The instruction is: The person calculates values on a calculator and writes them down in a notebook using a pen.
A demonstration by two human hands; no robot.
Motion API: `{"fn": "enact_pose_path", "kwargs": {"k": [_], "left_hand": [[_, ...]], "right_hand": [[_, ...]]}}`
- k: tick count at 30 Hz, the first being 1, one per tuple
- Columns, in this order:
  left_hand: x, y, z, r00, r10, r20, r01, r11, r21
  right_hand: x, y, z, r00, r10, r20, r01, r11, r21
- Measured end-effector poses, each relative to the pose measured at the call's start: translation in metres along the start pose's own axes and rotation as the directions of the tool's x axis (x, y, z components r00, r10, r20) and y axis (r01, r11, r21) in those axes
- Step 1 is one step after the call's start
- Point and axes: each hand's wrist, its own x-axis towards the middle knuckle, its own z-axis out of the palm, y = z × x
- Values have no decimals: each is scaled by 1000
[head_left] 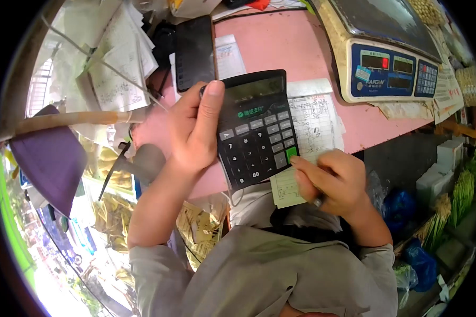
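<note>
My left hand grips a black desk calculator by its left edge, thumb on the front near the display. The calculator is tilted up towards me over the table edge; its display digits are too faint to read. My right hand is curled at the calculator's lower right corner, with a fingertip at the green key. From under its fingers pokes a small dark tip, which looks like the end of a pen. Behind the calculator lies a pad of handwritten slips, partly covered by it.
A black phone lies on the pink table at the back left. On the right stands a weighing scale with a blue panel. Papers hang at the left, near a purple object. Blue bags and green vegetables are lower right.
</note>
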Motion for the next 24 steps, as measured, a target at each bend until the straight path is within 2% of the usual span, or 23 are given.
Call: {"fn": "enact_pose_path", "kwargs": {"k": [1, 2, 4, 7, 8, 9, 11, 13, 14, 15, 16, 18, 19, 21, 24], "left_hand": [[0, -1, 2, 1000, -3, -25, 4, 1000, 21], [0, 3, 7, 999, -41, -12, 39, 992, -119], [1, 5, 8, 998, -63, 12, 64, 986, -151], [0, 1, 3, 1000, -5, 21, 7, 998, -56], [-1, 0, -1, 1000, -5, 14, 6, 999, -51], [-1, -2, -4, 1000, -6, 7, 6, 1000, 7], [0, 0, 1, 1000, 15, -18, -14, 998, 57], [-1, 6, 7, 999, -26, -34, 26, 1000, -5], [0, 5, 7, 999, -34, -27, 34, 999, -4], [0, 8, 12, 997, -48, -59, 48, 999, -14], [2, 8, 12, 997, -51, -63, 49, 999, -20], [0, 5, 5, 999, -41, -24, 42, 998, 40], [0, 5, 4, 999, -31, -34, 33, 997, 64], [0, 5, 4, 999, -40, -36, 42, 997, 62], [2, 7, 5, 999, -38, -20, 39, 998, 45]], "right_hand": [[-3, 6, 4, 999, -25, 40, 25, 1000, -15], [-5, 10, 5, 996, -46, 77, 48, 998, -31], [-1, 7, -5, 997, -31, 68, 30, 1000, 4], [5, 11, -13, 1000, -18, -17, 19, 999, 39], [5, 22, -13, 985, 41, -167, -12, 985, 172], [9, 22, -16, 962, 180, -206, -121, 955, 271], [18, 21, -21, 853, 447, -271, -273, 823, 498], [24, 41, -21, 786, 601, -143, -276, 548, 790], [24, 53, -20, 789, 611, -70, -279, 458, 844], [30, 57, -14, 713, 696, -84, -417, 518, 747], [35, 58, -2, 680, 718, -146, -397, 529, 750], [44, 47, 5, 633, 739, -230, -495, 615, 614], [43, 46, 8, 638, 739, -215, -499, 610, 616], [40, 47, 11, 714, 656, -243, -491, 717, 494], [41, 51, 11, 768, 596, -234, -490, 782, 385]]}}
